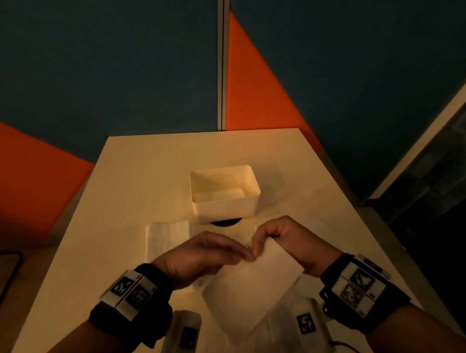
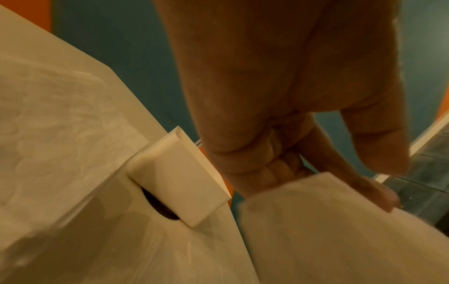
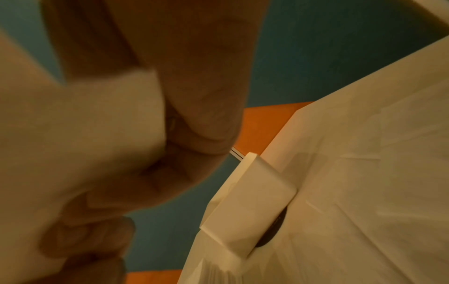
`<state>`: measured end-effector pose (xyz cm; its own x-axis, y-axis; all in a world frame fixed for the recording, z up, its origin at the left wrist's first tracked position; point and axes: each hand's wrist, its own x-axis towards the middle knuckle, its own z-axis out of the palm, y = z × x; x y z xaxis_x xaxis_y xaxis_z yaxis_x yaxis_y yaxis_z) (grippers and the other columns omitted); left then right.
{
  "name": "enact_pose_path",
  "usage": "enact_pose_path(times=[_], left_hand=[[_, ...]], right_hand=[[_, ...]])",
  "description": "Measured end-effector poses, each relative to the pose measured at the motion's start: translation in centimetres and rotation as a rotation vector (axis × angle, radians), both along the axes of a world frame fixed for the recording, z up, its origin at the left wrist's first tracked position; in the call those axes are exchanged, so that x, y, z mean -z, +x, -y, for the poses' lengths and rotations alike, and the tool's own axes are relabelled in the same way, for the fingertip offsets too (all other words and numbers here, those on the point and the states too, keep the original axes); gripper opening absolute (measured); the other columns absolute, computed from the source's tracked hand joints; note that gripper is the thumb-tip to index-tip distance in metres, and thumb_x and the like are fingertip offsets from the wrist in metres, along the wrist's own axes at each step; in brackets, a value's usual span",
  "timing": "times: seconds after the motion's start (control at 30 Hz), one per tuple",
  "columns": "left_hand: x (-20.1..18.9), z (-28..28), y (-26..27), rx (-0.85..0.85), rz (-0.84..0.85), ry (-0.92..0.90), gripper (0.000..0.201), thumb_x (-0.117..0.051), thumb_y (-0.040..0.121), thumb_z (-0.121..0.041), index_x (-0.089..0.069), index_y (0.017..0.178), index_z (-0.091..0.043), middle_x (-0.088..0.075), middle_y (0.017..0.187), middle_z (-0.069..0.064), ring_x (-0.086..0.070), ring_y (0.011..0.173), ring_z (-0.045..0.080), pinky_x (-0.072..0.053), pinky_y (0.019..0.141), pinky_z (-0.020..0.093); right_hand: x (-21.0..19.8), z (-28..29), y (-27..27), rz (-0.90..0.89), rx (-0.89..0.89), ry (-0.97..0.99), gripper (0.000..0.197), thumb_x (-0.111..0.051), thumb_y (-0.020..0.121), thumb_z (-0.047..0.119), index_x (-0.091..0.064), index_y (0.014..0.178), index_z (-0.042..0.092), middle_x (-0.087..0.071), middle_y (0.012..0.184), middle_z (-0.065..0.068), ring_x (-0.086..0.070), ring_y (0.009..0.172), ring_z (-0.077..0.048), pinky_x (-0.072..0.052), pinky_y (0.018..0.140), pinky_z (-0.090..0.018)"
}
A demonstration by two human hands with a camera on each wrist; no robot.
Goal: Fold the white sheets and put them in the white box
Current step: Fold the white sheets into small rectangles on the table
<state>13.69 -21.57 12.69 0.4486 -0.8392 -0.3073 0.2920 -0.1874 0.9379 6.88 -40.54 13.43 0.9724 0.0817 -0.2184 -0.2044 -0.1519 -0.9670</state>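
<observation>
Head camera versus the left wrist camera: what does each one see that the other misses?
Only the head view shows both hands, left hand and right hand, pinching the white sheet, plus something pale lying inside the white box. Only the left wrist view shows the left hand's fingers curled over the sheet's edge from below. Both show the box, the table and another sheet.

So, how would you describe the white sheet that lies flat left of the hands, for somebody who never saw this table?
Start at the white box in the middle of the table. Just near-left of it lies a folded sheet, flat and untouched. Unlike the sheet that both hands pinch, it shows an embossed texture.
</observation>
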Motion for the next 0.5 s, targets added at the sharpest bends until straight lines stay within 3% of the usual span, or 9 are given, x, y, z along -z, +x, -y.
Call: enact_pose_path(times=[0.03, 0.1, 0.17, 0.33, 0.4, 0.5], left_hand=[[0.2, 0.0, 0.0, -0.02, 0.008, 0.002, 0.018, -0.059, 0.084, 0.003, -0.074, 0.087, -0.007, -0.072, 0.071, -0.007, -0.063, 0.063, -0.001, -0.045, 0.061, 0.008], [0.8, -0.2, 0.3, -0.098, 0.045, -0.001, 0.016, -0.069, 0.074, -0.005, -0.077, 0.085, -0.014, -0.074, 0.093, -0.001, -0.068, 0.088, 0.009, -0.051, 0.075, 0.016], [1.4, -0.7, 0.9, -0.253, 0.046, 0.006, 0.02, -0.072, 0.072, -0.004, -0.077, 0.088, -0.014, -0.073, 0.1, -0.001, -0.067, 0.094, 0.012, -0.055, 0.076, 0.022], [2.7, -2.8, 2.3, -0.602, 0.068, 0.081, 0.025, -0.058, 0.084, 0.006, -0.071, 0.097, -0.012, -0.067, 0.112, 0.008, -0.062, 0.104, 0.03, -0.052, 0.089, 0.044], [3.4, -3.9, 2.7, -0.687, 0.093, 0.101, 0.025, -0.058, 0.085, 0.006, -0.069, 0.096, -0.012, -0.062, 0.117, 0.012, -0.059, 0.106, 0.035, -0.051, 0.089, 0.048], [4.2, -5.1, 3.1, -0.748, 0.121, 0.156, 0.026, -0.059, 0.086, 0.004, -0.068, 0.098, -0.017, -0.058, 0.118, 0.011, -0.059, 0.104, 0.035, -0.051, 0.086, 0.045]], right_hand=[[0.0, 0.0, 0.1, 0.006, 0.003, 0.002, 0.034, -0.058, 0.081, -0.012, -0.069, 0.063, 0.014, -0.067, 0.065, 0.005, -0.061, 0.062, -0.005, -0.05, 0.061, -0.019], [-0.1, 0.6, 0.1, 0.003, 0.059, 0.035, 0.023, -0.058, 0.083, -0.008, -0.068, 0.087, 0.013, -0.069, 0.078, 0.003, -0.063, 0.072, -0.011, -0.051, 0.063, -0.023], [0.4, 2.0, 0.2, -0.021, 0.174, 0.036, 0.028, -0.059, 0.085, -0.004, -0.063, 0.102, 0.016, -0.068, 0.088, -0.003, -0.062, 0.078, -0.017, -0.05, 0.064, -0.028], [4.8, 7.0, 0.2, -0.169, 0.549, -0.337, 0.02, -0.059, 0.084, 0.003, -0.062, 0.1, 0.015, -0.063, 0.093, -0.009, -0.061, 0.085, -0.025, -0.048, 0.069, -0.034], [7.0, 8.9, -0.2, -0.259, 0.594, -0.525, 0.018, -0.062, 0.082, 0.003, -0.061, 0.096, 0.013, -0.062, 0.093, -0.008, -0.061, 0.093, -0.029, -0.048, 0.073, -0.034], [9.4, 10.5, -1.7, -0.376, 0.548, -0.683, 0.027, -0.072, 0.077, 0.005, -0.059, 0.1, 0.012, -0.061, 0.101, -0.01, -0.06, 0.102, -0.03, -0.044, 0.077, -0.027]])
